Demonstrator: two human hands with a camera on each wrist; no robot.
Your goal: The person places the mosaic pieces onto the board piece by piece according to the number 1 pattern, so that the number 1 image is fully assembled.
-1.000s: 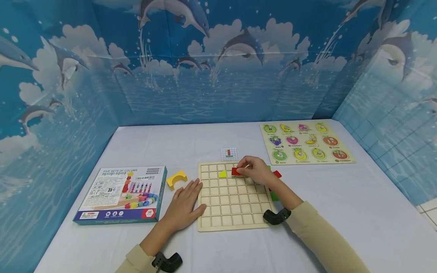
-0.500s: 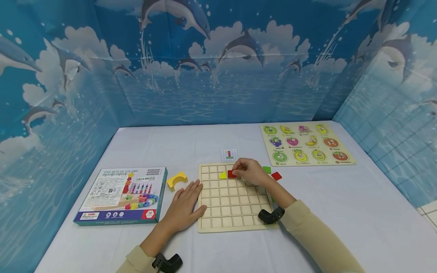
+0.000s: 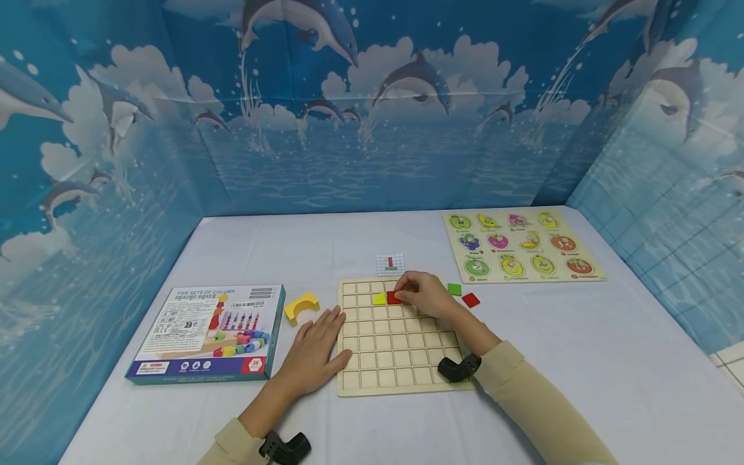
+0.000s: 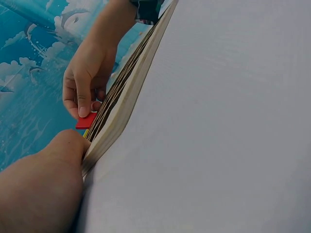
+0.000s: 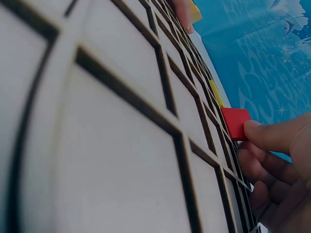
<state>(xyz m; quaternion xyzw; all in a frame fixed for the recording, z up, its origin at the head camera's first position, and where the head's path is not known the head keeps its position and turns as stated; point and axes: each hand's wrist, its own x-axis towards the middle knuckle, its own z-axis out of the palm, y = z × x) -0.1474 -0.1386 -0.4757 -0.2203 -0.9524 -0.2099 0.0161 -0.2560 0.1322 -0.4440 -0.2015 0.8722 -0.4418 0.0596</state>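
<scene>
My right hand [image 3: 427,294] pinches a red square tile [image 3: 392,298] between thumb and fingers at the upper rows of a wooden grid board [image 3: 383,359]. In the right wrist view the red tile [image 5: 235,122] is tilted up from the board, beside a yellow tile [image 5: 216,93]. That yellow tile [image 3: 379,298] lies in a square just left of the red one. My left hand [image 3: 316,349] lies flat with extended fingers, its fingertips and thumb at the board's left edge. The left wrist view shows the right thumb over the red tile [image 4: 86,121].
A small card [image 3: 390,263] with a coloured grid pattern lies behind the board. To the right are a green tile [image 3: 454,289] and another red tile [image 3: 471,299]. A fruit picture board [image 3: 517,248] stands behind them. A yellow arch block [image 3: 301,306] and a box [image 3: 203,332] lie left.
My right hand has moved slightly left with the red tile, bringing it right beside the yellow tile. The green tile on the right has come into fuller view. My left hand stays in place.
</scene>
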